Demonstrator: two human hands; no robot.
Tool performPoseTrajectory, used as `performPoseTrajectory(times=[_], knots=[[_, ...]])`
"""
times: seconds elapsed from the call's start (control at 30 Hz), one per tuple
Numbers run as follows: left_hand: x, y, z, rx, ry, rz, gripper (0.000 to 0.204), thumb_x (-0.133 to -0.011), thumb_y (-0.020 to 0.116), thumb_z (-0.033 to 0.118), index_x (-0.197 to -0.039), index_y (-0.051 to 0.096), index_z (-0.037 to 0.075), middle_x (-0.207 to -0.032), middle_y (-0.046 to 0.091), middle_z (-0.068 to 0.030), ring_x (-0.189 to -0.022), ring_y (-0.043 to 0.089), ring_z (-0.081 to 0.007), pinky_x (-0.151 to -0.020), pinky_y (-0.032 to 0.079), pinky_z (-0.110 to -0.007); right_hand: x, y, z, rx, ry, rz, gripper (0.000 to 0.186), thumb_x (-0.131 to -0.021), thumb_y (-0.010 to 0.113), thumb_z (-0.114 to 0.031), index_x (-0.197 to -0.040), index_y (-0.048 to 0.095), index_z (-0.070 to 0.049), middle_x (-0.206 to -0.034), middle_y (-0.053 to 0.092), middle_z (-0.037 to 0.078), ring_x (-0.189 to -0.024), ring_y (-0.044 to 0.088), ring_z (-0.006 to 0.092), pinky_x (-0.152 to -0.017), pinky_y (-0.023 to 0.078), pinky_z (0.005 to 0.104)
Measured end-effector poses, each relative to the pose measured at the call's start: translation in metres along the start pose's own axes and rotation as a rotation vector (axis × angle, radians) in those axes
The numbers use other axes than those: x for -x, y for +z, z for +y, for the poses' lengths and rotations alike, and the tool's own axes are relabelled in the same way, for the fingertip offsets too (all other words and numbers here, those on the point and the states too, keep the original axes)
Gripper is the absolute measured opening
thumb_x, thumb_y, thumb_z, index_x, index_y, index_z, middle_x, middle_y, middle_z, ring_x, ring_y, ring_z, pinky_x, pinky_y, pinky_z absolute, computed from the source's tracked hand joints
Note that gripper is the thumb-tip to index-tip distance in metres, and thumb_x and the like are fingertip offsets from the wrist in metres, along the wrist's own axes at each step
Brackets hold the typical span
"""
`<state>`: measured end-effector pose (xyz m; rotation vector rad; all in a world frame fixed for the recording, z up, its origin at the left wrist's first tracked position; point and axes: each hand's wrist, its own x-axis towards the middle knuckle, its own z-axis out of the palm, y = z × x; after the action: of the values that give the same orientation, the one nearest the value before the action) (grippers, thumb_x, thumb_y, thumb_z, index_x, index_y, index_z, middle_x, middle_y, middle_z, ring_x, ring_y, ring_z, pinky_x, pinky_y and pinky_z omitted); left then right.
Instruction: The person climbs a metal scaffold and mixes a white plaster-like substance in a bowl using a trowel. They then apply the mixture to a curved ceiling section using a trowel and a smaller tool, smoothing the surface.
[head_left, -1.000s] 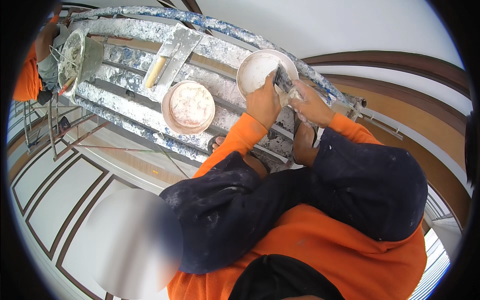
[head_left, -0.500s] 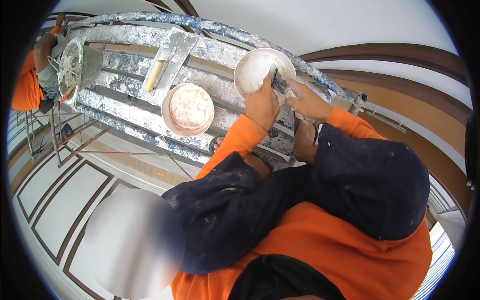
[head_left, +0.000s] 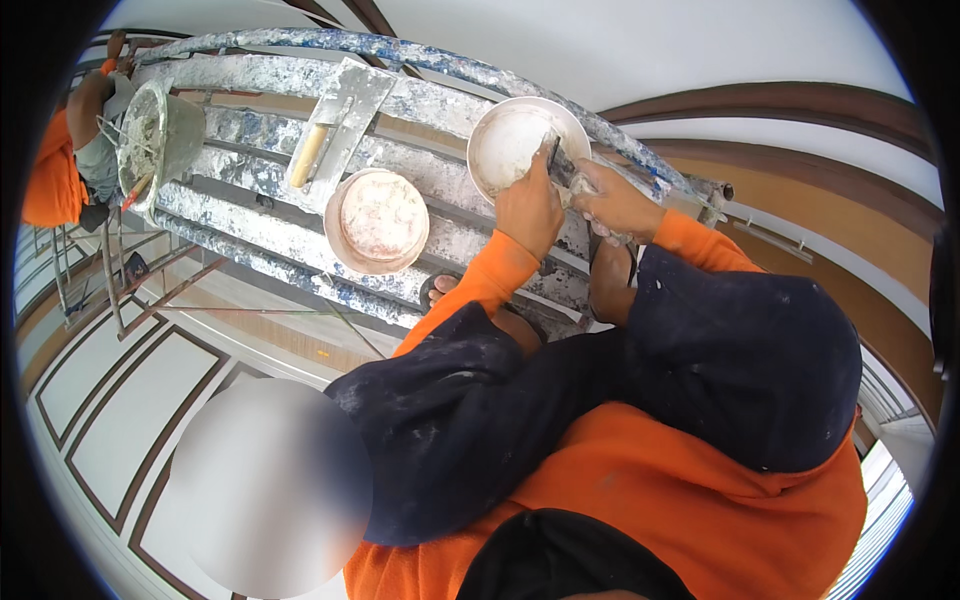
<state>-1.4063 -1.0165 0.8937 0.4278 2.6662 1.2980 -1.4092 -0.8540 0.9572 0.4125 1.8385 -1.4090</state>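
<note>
Turned a little since half a second ago, the dark scraper (head_left: 561, 166) now shows less of its flat side. It's at the lower right edge of the white bowl (head_left: 477, 158). Left hand (head_left: 529, 207) pinches it, and the fingers hide part of it. Right hand (head_left: 620, 203) is curled tight around a pale, messy thing (head_left: 581, 186) (handle or rag, I can't tell). Far left, another person (head_left: 58, 175) is cut off.
</note>
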Motion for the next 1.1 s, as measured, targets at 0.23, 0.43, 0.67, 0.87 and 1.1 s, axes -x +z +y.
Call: performPoseTrajectory(times=[0.23, 0.43, 0.67, 0.87, 1.1], knots=[[0.003, 0.001, 0.000, 0.002, -0.005, -0.024, 0.053, -0.086, 0.057, 0.005, -0.137, 0.043, 0.000, -0.068, 0.063, -0.0235, -0.061, 0.062, -0.0427, -0.059, 0.049, -0.052, 0.002, 0.001, 0.010, 0.019, -0.065, 0.014, 0.053, -0.087, 0.053, -0.005, -0.138, 0.041, 0.000, -0.071, 0.055, 0.006, -0.045, 0.050, 0.0127, -0.038, 0.041, 0.0289], [-0.003, -0.003, -0.006, 0.008, -0.035, 0.039, 0.050, -0.087, 0.055, 0.008, -0.135, 0.045, 0.000, -0.066, 0.062, -0.0232, -0.060, 0.061, -0.0431, -0.058, 0.047, -0.053, 0.004, -0.001, 0.007, 0.078, -0.089, -0.058, 0.064, -0.087, 0.054, -0.006, -0.147, 0.032, 0.000, -0.071, 0.057, 0.009, -0.041, 0.050, 0.0126, -0.036, 0.040, 0.0295], [0.010, -0.004, 0.005, 0.010, -0.027, -0.031, 0.059, -0.083, 0.057, 0.006, -0.140, 0.042, 0.002, -0.070, 0.065, -0.0220, -0.063, 0.064, -0.0411, -0.059, 0.050, -0.051, -0.015, -0.012, 0.029, 0.362, -0.320, 0.149, 0.058, -0.086, 0.057, -0.009, -0.140, 0.041, 0.006, -0.105, 0.063, 0.019, -0.080, 0.064, 0.0243, -0.075, 0.053, 0.0352], [0.008, -0.001, 0.005, 0.045, -0.028, -0.024, 0.058, -0.084, 0.057, 0.007, -0.139, 0.042, 0.001, -0.071, 0.065, -0.0224, -0.063, 0.064, -0.0416, -0.059, 0.049, -0.052, -0.004, -0.011, 0.021, 0.195, -0.184, 0.037, 0.061, -0.088, 0.056, -0.009, -0.144, 0.035, 0.005, -0.091, 0.063, 0.016, -0.059, 0.058, 0.0178, -0.053, 0.048, 0.0319], [0.007, -0.002, 0.003, 0.082, -0.063, -0.007, 0.050, -0.087, 0.055, 0.005, -0.135, 0.044, 0.001, -0.068, 0.063, -0.0249, -0.063, 0.062, -0.0452, -0.060, 0.048, -0.054, -0.001, -0.010, 0.012, 0.004, -0.022, -0.007, 0.063, -0.089, 0.054, -0.008, -0.147, 0.031, 0.003, -0.075, 0.058, 0.012, -0.043, 0.050, 0.0127, -0.035, 0.039, 0.0291]])
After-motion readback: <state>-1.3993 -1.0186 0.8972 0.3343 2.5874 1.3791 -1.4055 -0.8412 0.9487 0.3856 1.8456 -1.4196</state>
